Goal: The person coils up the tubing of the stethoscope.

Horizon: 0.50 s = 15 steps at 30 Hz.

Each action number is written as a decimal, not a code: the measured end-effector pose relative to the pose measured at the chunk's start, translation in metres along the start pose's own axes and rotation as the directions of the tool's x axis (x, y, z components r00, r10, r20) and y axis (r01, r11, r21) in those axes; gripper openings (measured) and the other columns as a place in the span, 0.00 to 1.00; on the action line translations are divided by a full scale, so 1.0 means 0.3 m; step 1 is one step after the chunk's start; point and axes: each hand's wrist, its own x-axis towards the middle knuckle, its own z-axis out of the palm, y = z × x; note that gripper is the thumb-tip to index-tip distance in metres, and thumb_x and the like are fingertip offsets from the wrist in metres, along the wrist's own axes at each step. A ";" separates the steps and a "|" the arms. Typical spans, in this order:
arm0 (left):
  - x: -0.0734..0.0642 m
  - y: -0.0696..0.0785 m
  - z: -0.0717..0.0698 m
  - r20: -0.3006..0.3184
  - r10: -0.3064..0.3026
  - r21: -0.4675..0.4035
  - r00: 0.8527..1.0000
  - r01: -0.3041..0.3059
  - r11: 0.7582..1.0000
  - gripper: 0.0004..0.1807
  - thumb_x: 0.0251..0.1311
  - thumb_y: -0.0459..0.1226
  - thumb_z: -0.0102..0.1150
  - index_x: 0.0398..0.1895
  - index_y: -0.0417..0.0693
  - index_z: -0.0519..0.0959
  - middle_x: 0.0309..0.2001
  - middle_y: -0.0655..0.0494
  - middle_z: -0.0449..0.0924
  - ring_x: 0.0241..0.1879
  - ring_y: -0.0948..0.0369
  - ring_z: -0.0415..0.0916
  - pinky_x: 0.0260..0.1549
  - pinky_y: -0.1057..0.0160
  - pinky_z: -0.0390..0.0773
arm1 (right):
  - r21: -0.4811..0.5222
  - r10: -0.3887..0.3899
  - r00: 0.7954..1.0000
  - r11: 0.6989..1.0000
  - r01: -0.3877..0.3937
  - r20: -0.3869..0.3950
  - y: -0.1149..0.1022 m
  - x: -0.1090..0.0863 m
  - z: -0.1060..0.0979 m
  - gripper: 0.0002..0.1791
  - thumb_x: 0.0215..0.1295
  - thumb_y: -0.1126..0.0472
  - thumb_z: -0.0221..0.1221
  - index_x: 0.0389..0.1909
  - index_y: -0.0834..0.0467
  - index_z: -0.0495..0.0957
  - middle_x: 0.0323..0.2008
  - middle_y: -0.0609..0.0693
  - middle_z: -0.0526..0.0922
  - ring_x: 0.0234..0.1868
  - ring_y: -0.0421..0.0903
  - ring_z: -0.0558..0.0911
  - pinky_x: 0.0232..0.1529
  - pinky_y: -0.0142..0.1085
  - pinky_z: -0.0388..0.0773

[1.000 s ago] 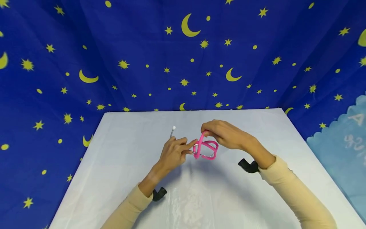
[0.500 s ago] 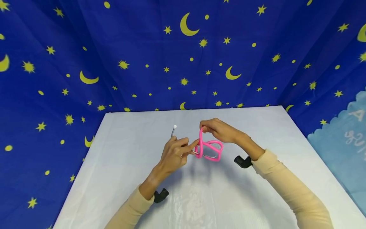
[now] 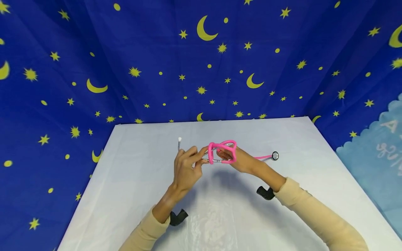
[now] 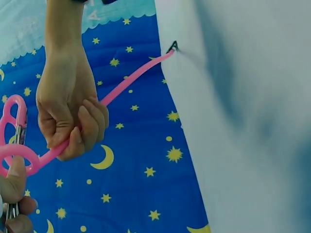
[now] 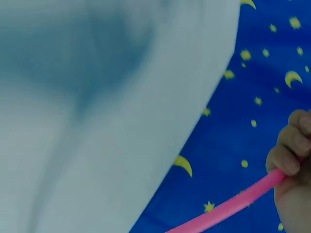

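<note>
A stethoscope with pink tubing (image 3: 211, 153) is held above the table between both hands, its tube looped round the metal ear tubes. My left hand (image 3: 188, 167) pinches the metal tubes at the left of the loops, and one white ear tip (image 3: 180, 139) sticks up beyond its knuckles. Behind the loops, my right hand (image 3: 240, 159) grips the pink tube with curled fingers, as the left wrist view shows. From that hand the tube (image 5: 233, 205) runs out to the round chest piece (image 3: 275, 156) on the right.
A white-covered table (image 3: 150, 195) spreads beneath the hands. Blue cloth (image 3: 176, 52) with yellow moons and stars hangs behind and at the sides. Black curved pieces (image 3: 179, 217) sit at both wrists. A light blue panel (image 3: 377, 164) with white lettering is at the right.
My right hand has moved down behind the loops and now grips the tube there. The loops have risen and shifted slightly left, and the chest piece has come into view at right.
</note>
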 end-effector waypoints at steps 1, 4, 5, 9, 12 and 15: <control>0.001 -0.002 -0.002 -0.006 -0.014 0.000 1.000 0.014 1.000 0.19 0.45 0.32 0.73 0.45 0.42 0.86 0.18 0.57 0.61 0.18 0.64 0.50 0.27 0.63 0.51 | -0.047 0.019 1.000 0.999 -0.019 -0.009 -0.006 -0.008 0.015 0.24 0.65 0.78 0.49 0.63 0.73 0.67 0.55 0.67 0.79 0.58 0.61 0.79 0.57 0.48 0.75; -0.003 -0.011 0.000 -0.030 -0.041 0.002 0.999 0.041 0.999 0.20 0.44 0.30 0.73 0.46 0.41 0.86 0.18 0.57 0.61 0.18 0.65 0.49 0.27 0.63 0.51 | -0.116 0.023 0.998 0.993 -0.030 -0.061 -0.016 -0.010 0.049 0.21 0.64 0.77 0.47 0.57 0.72 0.74 0.52 0.64 0.82 0.55 0.58 0.81 0.54 0.48 0.77; -0.005 -0.015 0.002 -0.037 -0.049 0.002 0.998 0.049 0.999 0.20 0.44 0.30 0.73 0.46 0.41 0.86 0.18 0.57 0.61 0.18 0.65 0.49 0.27 0.63 0.51 | -0.146 0.005 0.997 0.989 -0.017 -0.080 -0.019 -0.010 0.057 0.18 0.63 0.77 0.48 0.52 0.71 0.77 0.46 0.62 0.84 0.48 0.56 0.84 0.50 0.45 0.80; -0.013 -0.026 0.020 -0.061 -0.075 0.015 0.995 0.076 0.997 0.18 0.45 0.29 0.72 0.44 0.41 0.87 0.18 0.57 0.63 0.18 0.65 0.51 0.26 0.63 0.52 | -0.200 -0.021 0.993 0.980 -0.002 -0.114 -0.020 -0.019 0.085 0.08 0.69 0.71 0.50 0.32 0.62 0.75 0.23 0.49 0.75 0.23 0.41 0.72 0.29 0.32 0.73; -0.005 -0.032 0.026 -0.085 -0.126 0.012 0.988 0.128 0.992 0.17 0.45 0.28 0.72 0.43 0.40 0.87 0.18 0.56 0.63 0.18 0.65 0.52 0.26 0.64 0.52 | -0.249 -0.033 0.995 0.968 0.010 -0.090 -0.023 -0.036 0.107 0.11 0.71 0.68 0.51 0.27 0.58 0.69 0.19 0.42 0.66 0.20 0.35 0.63 0.25 0.28 0.65; 0.015 -0.033 0.020 -0.102 -0.157 0.006 0.982 0.158 0.987 0.17 0.44 0.28 0.72 0.42 0.39 0.87 0.18 0.56 0.62 0.19 0.65 0.51 0.26 0.64 0.52 | -0.298 -0.075 0.994 0.953 0.046 -0.085 -0.038 -0.051 0.121 0.13 0.72 0.65 0.52 0.25 0.56 0.68 0.18 0.40 0.66 0.19 0.33 0.63 0.23 0.26 0.64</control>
